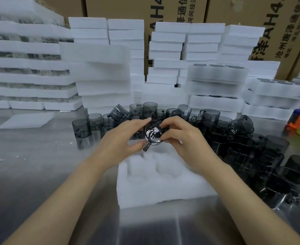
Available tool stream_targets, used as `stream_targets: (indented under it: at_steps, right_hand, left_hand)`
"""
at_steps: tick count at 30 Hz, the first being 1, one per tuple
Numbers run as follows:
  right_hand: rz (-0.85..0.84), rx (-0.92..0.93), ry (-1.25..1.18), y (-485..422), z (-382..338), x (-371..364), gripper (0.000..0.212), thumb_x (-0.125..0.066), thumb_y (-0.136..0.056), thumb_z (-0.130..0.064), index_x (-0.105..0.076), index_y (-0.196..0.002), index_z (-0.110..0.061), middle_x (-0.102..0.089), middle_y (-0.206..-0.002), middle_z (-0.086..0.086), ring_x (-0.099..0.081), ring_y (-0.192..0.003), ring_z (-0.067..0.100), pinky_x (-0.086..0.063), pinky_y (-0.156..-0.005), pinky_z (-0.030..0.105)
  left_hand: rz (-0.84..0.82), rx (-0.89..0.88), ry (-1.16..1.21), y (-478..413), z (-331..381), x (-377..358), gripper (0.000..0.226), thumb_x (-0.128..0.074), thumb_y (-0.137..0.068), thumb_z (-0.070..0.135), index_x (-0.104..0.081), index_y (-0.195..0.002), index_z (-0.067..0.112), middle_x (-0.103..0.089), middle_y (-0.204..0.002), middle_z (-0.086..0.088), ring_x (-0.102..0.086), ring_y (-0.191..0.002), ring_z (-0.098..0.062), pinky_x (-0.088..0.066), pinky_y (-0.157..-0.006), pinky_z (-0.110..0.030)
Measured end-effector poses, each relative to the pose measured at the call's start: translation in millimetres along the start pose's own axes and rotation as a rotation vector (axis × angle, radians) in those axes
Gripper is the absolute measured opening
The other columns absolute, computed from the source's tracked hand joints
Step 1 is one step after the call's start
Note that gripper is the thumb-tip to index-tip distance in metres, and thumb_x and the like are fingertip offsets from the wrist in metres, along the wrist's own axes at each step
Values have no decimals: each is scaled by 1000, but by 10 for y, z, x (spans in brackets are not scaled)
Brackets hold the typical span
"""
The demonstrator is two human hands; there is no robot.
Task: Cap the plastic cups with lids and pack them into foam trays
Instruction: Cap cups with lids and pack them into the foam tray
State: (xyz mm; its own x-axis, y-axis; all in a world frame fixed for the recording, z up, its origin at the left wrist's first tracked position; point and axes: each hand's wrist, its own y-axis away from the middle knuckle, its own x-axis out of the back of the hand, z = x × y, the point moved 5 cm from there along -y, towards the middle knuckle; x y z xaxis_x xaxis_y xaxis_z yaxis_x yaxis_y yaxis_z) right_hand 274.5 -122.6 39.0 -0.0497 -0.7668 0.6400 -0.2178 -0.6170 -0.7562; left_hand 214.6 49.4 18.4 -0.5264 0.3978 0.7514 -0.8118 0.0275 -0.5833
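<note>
fingers [170,121] partly hide blurred cup [153,134]

A worker's arms, seen from a head-worn camera: the left forearm [69,190] and the right forearm [234,193] are bare along all of their visible length, from the bottom corners of the frame up to the wrists. The wide lens makes them look broad near the lower edge and narrow toward the wrists. The left hand [126,134] and the right hand [182,138] are bare as well, with slim fingers and smooth knuckles. Motion blur softens their outlines — the fingernails are too blurred to describe.
</note>
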Motion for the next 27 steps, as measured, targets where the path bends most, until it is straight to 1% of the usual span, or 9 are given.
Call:
stream_targets:
  at_steps: [3,5,8,13,16,18,20,23,27]
  right_hand:
    - [-5,0,42,1,4,7,15,-70,-81,4,-73,-84,-11,-51,-124,1,-48,-85,8,-43,-77,19]
    - [-13,12,33,3,-2,3,16,-69,-82,4,-73,-84,-12,-48,-126,0,-48,-86,8,-40,-77,15]
    - [-8,22,-20,3,-13,-4,18,-67,-82,6,-68,-86,-12,-49,-124,0,-50,-86,5,-40,-80,11]
    - [-10,-130,-318,-2,-14,-12,43,-68,-82,3,-51,-106,-28,-56,-112,-11,-61,-87,12,-52,-81,28]
    - [-62,-175,-350,5,-19,-41,46,-70,-83,-1,-51,-110,-33,-59,-112,-9,-63,-93,12,-54,-84,31]
    - [-99,-166,-349,4,-36,-63,37,-71,-83,-2,-56,-111,-22,-60,-115,-6,-63,-96,13,-54,-88,30]
    - [-140,-154,-329,-2,-61,-87,29,-71,-83,-4,-61,-109,-11,-60,-118,-1,-63,-98,15,-53,-90,28]
    - [-207,-174,-304,3,-71,-121,21,-69,-86,-8,-65,-107,-7,-62,-115,3,-62,-98,14,-51,-91,24]
    - [-238,-231,-308,21,-53,-126,26,-66,-89,-13,-64,-115,-14,-64,-112,-6,-61,-96,1,-45,-87,8]
  left_hand:
    - [4,4,20,6,59,19,83,-73,-80,29,-23,-140,56,-41,-122,46,-40,-114,16,-44,-97,-26]
    - [45,-53,15,5,118,41,83,-78,-75,26,-33,-143,44,-45,-133,32,-41,-125,7,-44,-101,-28]
    - [120,-111,-27,5,167,69,80,-83,-67,23,-46,-137,31,-45,-130,25,-42,-126,0,-46,-97,-30]
    - [212,-96,5,29,167,82,69,-83,-64,27,-52,-126,23,-53,-125,16,-51,-116,-5,-52,-87,-36]
    - [193,-16,93,46,137,78,69,-76,-62,45,-46,-123,38,-54,-121,26,-53,-108,7,-50,-89,-28]
    - [184,31,140,59,114,74,68,-72,-58,54,-39,-117,46,-55,-114,29,-55,-100,11,-49,-87,-25]
    - [171,56,121,59,85,72,70,-72,-56,59,-35,-113,44,-55,-104,32,-55,-92,8,-48,-82,-24]
    - [54,77,74,28,61,55,76,-64,-52,71,-31,-119,56,-53,-98,34,-53,-90,8,-44,-81,-16]
    - [-48,94,66,0,35,23,77,-59,-53,74,-32,-123,63,-56,-101,32,-52,-92,13,-46,-86,-24]
